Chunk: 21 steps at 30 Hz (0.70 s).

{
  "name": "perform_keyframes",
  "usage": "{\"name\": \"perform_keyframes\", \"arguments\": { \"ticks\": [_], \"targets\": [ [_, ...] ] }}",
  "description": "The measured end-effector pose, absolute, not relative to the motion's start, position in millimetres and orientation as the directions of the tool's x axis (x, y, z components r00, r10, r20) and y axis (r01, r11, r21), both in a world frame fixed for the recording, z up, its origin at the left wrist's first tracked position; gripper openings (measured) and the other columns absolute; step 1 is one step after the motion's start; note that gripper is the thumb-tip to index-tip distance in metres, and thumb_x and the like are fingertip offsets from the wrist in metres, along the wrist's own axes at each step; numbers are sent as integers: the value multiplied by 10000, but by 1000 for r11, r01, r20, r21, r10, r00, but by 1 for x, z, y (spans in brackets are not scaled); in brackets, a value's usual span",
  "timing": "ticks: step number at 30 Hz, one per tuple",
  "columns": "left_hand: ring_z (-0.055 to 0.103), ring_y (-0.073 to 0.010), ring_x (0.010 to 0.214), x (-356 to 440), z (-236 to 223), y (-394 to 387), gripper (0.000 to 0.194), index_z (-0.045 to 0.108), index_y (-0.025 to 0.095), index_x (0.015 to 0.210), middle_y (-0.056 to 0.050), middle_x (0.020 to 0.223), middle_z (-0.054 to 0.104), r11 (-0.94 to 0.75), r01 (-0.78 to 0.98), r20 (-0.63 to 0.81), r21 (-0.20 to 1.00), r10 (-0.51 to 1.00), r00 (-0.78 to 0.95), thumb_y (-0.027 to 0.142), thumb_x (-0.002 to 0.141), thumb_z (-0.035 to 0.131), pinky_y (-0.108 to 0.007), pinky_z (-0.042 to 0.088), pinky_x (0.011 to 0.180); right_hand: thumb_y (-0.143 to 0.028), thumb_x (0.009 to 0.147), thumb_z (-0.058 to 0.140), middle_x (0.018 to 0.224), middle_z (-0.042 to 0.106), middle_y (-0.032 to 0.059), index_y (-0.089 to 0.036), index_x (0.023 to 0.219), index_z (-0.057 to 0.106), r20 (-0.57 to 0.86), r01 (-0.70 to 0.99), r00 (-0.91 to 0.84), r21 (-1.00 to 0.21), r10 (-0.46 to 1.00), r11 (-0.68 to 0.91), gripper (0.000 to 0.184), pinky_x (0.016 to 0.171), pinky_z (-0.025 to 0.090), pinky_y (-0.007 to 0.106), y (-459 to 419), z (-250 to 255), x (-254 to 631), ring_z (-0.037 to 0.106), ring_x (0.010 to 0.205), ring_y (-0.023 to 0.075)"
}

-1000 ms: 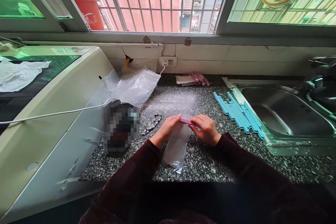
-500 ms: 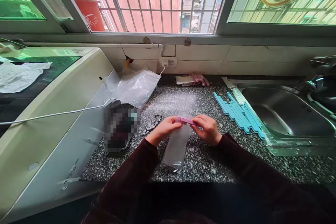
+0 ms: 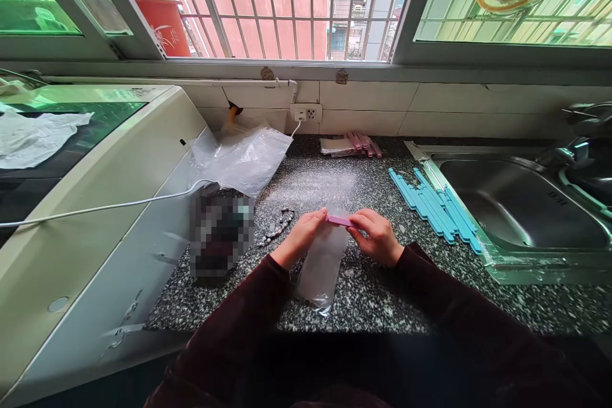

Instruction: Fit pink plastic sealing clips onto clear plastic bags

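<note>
A pink bag clip (image 3: 339, 220) lies across the upper part of a clear plastic bag (image 3: 321, 268), a short edge of which sticks up behind it. My left hand (image 3: 306, 234) is closed at the clip's left end, with the thumb and forefinger pressed together there. The right end is pinched between the thumb and fingers of my right hand (image 3: 377, 236). Below the clip the bag hangs slantwise toward the counter's front edge. A beaded string (image 3: 280, 227) lies left of my left hand.
Light blue strips (image 3: 433, 207) lie in a loose pile beside the steel sink (image 3: 526, 204). Pink clips with clear bags (image 3: 366, 144) lie by the wall. A large plastic bag (image 3: 248, 156) and a blurred dark object (image 3: 220, 236) are at left. A white cable (image 3: 143, 204) runs across.
My left hand has shifted slightly, its thumb now further up at the clip's left end. The clip has tilted a little nearer to level. My right hand has hardly moved.
</note>
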<state>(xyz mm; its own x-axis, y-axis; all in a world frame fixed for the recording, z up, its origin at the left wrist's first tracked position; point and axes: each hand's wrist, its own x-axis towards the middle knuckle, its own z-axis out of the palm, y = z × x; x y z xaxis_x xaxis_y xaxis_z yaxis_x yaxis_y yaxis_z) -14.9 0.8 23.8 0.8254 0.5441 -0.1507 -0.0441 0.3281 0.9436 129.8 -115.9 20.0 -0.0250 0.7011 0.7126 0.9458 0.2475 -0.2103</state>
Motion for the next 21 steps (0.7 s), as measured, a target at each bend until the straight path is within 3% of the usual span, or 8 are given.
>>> {"name": "perform_keyframes", "arguments": {
  "ticks": [8,21],
  "targets": [
    [332,-66,472,-13,22,-5,520,515,125,600,40,507,411,198,-81,-60,977,621,782,641,636,573,-220,245,462,-162,820,520,778,601,68,-170,942,570,750,931,-34,-216,661,293,132,639,490,295,-115,18,130,540,719,164],
    [347,-66,478,-13,20,-7,519,481,137,609,39,525,415,215,-78,-73,973,617,784,649,649,558,-216,257,467,-146,801,539,802,614,73,-183,986,605,784,903,-7,-261,620,341,200,644,509,299,-118,20,129,568,731,162]
  ]
}}
